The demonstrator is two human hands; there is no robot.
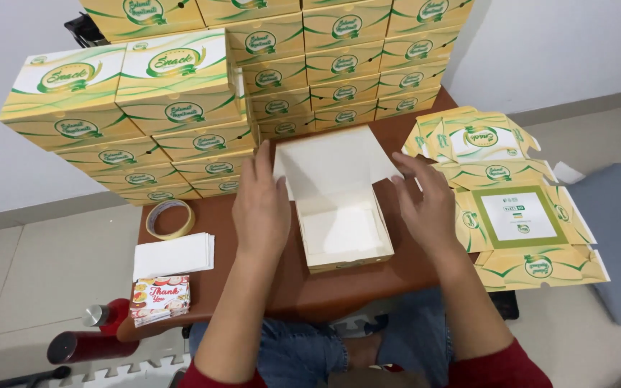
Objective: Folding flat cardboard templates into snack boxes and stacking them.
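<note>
Our left hand and right hand palm-down, fingers spread and pressing the side flaps of the open box, centred on the brown table, flat cartons right, finished boxes stacked far.

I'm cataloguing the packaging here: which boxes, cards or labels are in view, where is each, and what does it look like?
Open box: table centre, between left hand and right hand; white inside, lid up.
Stacked closed boxes: table's rear and left; yellow, green swirls, oval emblems.
Flat unfolded boxes: right edge; yellow-green, white panel.
Small cards: front-left corner; red and white.
</note>
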